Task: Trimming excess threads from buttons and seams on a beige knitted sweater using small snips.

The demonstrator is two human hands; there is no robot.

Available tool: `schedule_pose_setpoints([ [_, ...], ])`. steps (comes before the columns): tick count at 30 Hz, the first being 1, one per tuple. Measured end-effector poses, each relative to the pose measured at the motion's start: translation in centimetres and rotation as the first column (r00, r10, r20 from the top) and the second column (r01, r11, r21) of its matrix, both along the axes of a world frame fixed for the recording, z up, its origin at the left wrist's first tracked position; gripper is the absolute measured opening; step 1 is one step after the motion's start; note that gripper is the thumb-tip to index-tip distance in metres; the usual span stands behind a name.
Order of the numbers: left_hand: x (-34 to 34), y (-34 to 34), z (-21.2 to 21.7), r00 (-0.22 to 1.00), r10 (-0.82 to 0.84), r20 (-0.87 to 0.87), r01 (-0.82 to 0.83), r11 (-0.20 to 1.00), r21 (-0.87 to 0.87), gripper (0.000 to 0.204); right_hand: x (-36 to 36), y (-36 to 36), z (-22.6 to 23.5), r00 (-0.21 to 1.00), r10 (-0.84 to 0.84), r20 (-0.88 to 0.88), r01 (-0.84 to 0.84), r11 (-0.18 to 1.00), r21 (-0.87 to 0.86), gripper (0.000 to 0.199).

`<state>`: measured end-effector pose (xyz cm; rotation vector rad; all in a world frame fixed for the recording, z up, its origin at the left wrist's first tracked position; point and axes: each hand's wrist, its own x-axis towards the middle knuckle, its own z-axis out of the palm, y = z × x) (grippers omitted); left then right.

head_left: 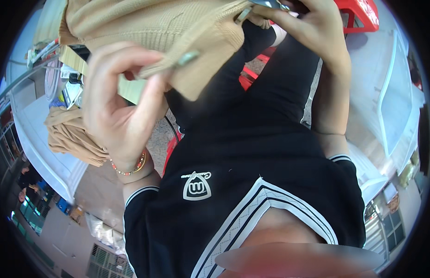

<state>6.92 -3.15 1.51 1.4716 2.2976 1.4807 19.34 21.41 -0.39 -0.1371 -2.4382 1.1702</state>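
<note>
Two bare hands hold one tan ribbed knit garment (150, 28) up near the head camera, above the black white-trimmed shirt (252, 176). Left hand (117, 102), beaded bracelet (129, 169) on wrist, fingers curled, pinching the garment's lower hem. Right hand (312, 28) closed on its upper right edge, alongside a small metal tool (266, 4), kind unclear. Second tan folded cloth (71, 136) lies on white table (39, 143), far left.

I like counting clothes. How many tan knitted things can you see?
2. One tan knit garment is held up by the left hand and right hand; another tan bundle lies on the white table. More may be hidden.
</note>
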Motion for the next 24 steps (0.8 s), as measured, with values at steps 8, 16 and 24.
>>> schedule_pose_setpoints([
  [8, -2.7, -3.9, -0.9, 0.734, 0.058, -0.676, 0.040, 0.991, 0.128, 0.030, 3.2, -2.1, -0.3, 0.974, 0.167, -0.150, -0.092, 0.906, 0.412, 0.034],
  [16, -1.4, -5.5, -4.9, 0.850, 0.115, -0.515, -0.054, 0.990, 0.132, 0.035, 2.4, -3.9, -2.5, 0.983, 0.174, -0.055, -0.144, 0.925, 0.352, 0.030],
  [24, -2.1, -6.3, -6.0, 0.876, 0.154, -0.457, -0.097, 0.984, 0.147, 0.032, 2.7, -4.4, -2.6, 0.985, 0.151, -0.082, -0.117, 0.939, 0.324, 0.031],
])
